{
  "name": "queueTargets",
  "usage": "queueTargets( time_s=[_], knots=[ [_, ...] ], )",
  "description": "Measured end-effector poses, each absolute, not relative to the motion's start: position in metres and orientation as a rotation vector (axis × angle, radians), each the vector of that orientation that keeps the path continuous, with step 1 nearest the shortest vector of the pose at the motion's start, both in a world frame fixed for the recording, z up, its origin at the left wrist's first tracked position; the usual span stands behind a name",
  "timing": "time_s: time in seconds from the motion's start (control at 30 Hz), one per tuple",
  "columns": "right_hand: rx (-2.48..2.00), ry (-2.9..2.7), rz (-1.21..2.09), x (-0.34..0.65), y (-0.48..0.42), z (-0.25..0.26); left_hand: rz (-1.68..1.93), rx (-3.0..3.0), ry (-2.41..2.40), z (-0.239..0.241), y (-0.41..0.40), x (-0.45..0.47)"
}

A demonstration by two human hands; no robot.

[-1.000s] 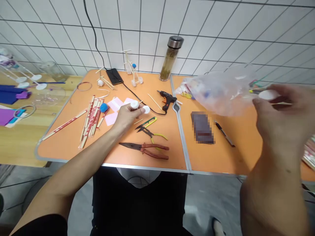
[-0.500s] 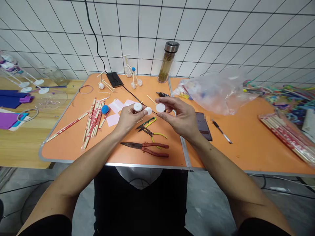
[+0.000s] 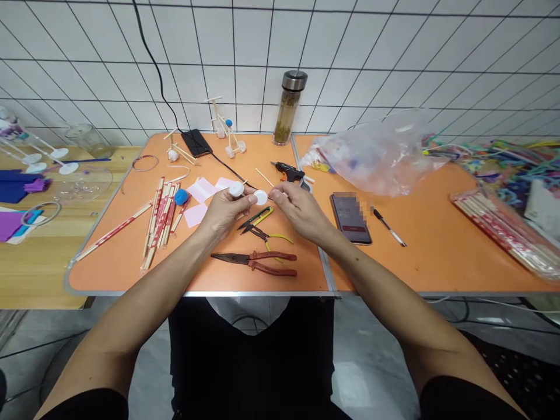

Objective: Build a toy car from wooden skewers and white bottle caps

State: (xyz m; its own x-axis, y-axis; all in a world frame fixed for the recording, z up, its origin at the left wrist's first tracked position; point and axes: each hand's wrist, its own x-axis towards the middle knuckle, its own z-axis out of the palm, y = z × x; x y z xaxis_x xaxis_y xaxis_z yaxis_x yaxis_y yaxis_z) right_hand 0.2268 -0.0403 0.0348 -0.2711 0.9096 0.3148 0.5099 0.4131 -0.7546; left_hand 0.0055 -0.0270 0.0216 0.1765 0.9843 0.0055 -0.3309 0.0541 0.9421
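My left hand [image 3: 224, 211] pinches a small assembly of white plastic parts. A white cap [image 3: 237, 189] sits at the fingers' upper side, and a round white disc [image 3: 261, 198] sticks out past the thumb tip. Close to that disc, the fingertips of my right hand [image 3: 300, 211] are pressed together; what they hold is hidden. A thin wooden stick [image 3: 264, 177] shows just beyond the right fingertips. Under the hands lie yellow-handled snips [image 3: 261, 218], small yellow-handled pliers [image 3: 262, 234] and red-handled long-nose pliers [image 3: 254, 259].
Wrapped chopsticks [image 3: 163, 224], a blue cap [image 3: 180, 196] and pink paper [image 3: 195, 214] lie left. Behind stand small stick models [image 3: 227, 131] and a tea bottle [image 3: 289, 108]. A glue gun [image 3: 289, 171], phone [image 3: 351, 219], pen [image 3: 389, 226] and plastic bag [image 3: 367, 157] are right.
My right hand has drawn its fingers together and turned, and the white disc it held is out of sight. The glue gun shows more fully. The whole view has shifted slightly.
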Motion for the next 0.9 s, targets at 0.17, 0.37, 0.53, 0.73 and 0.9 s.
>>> queueTargets(
  time_s=[0.17, 0.37, 0.53, 0.73, 0.9],
  knots=[
    [-1.212, -1.904, 0.776, 0.211, -0.046, 0.037, 1.132, 1.015, 0.836, 0.018, -0.029, 0.008],
    [-1.35, -1.667, 0.773, 0.271, -0.061, 0.048, 1.131, 0.915, 0.892, 0.021, -0.027, 0.006],
    [-1.721, -1.261, 0.297, 0.405, -0.093, 0.043, 1.124, 0.898, 0.894, 0.026, -0.023, 0.0],
    [-1.803, -1.159, -0.256, 0.484, -0.067, 0.053, 1.11, 0.906, 0.914, 0.021, -0.02, -0.001],
    [-2.024, -1.31, -0.072, 0.485, -0.008, 0.068, 1.116, 0.872, 0.943, 0.017, -0.013, -0.005]
  ],
)
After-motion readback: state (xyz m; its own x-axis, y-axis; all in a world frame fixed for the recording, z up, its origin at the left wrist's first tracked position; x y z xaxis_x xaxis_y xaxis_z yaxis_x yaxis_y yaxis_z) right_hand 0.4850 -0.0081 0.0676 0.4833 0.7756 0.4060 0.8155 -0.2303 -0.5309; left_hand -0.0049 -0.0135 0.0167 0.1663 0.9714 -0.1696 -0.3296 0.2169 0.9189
